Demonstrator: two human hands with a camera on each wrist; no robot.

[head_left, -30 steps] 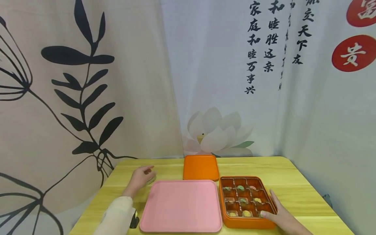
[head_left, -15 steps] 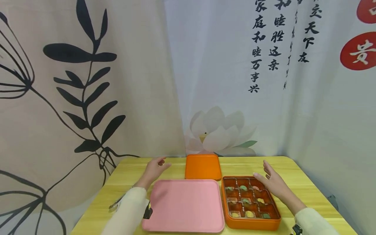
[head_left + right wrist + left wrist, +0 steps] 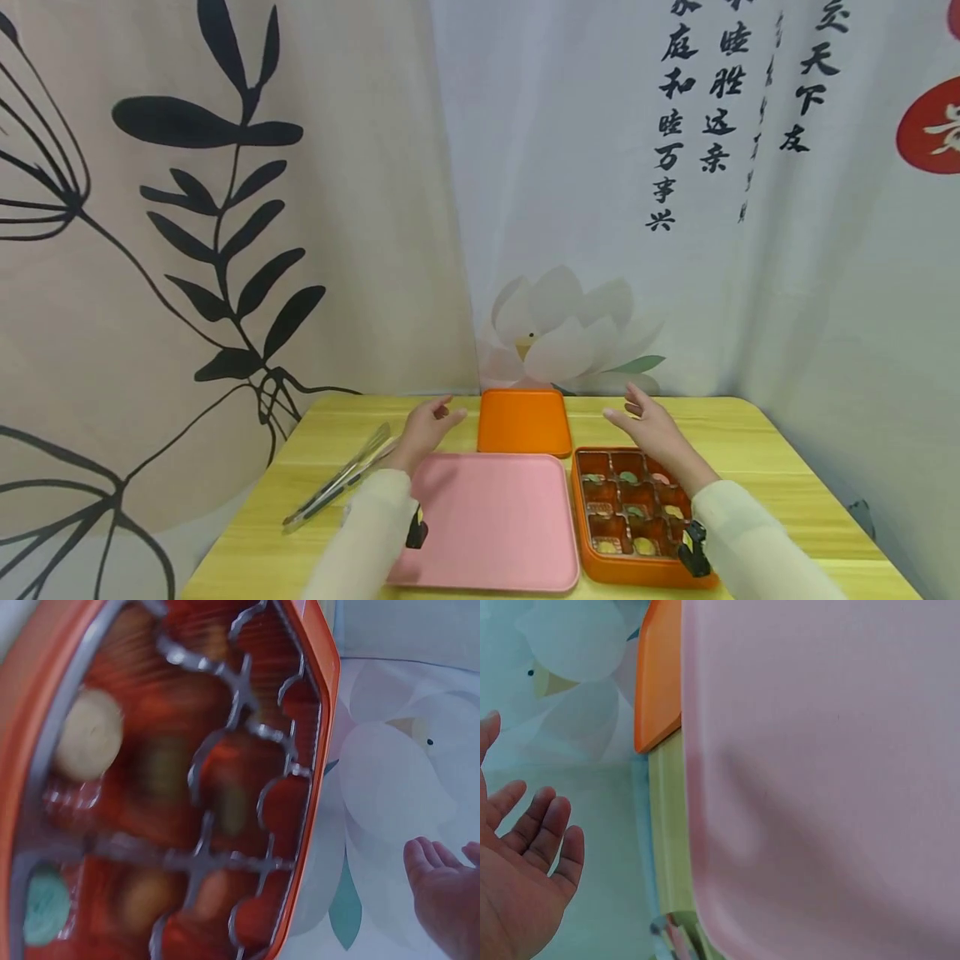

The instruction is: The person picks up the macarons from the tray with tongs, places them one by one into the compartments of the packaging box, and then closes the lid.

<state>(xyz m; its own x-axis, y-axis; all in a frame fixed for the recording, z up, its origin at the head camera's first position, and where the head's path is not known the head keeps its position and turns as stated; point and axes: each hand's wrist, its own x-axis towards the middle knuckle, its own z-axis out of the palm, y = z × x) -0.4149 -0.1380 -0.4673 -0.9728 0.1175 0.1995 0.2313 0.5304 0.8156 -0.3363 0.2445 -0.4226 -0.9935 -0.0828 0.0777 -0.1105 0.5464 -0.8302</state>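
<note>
My left hand (image 3: 429, 435) hovers over the far left corner of a pink tray (image 3: 498, 529), holding nothing, its fingers loosely bent. In the left wrist view that same hand (image 3: 525, 877) shows its bare palm and relaxed fingers. My right hand (image 3: 654, 432), also holding nothing, reaches above the far side of an orange box (image 3: 626, 572). Between the two hands, at the back, lies a flat orange lid (image 3: 523, 423). Clear dividers split the box into compartments, several with small round pieces such as a pale green one (image 3: 46, 906). My right forearm hides part of the box.
Metal tongs (image 3: 337, 483) lie on the yellow wood-patterned table (image 3: 258, 533) left of the tray. A printed curtain (image 3: 375, 208) hangs right behind the table's far edge.
My left hand has let go of the tongs, leaving them on the table, and moved right. My right hand has left the box's right side and moved forward and left. The view has shifted slightly.
</note>
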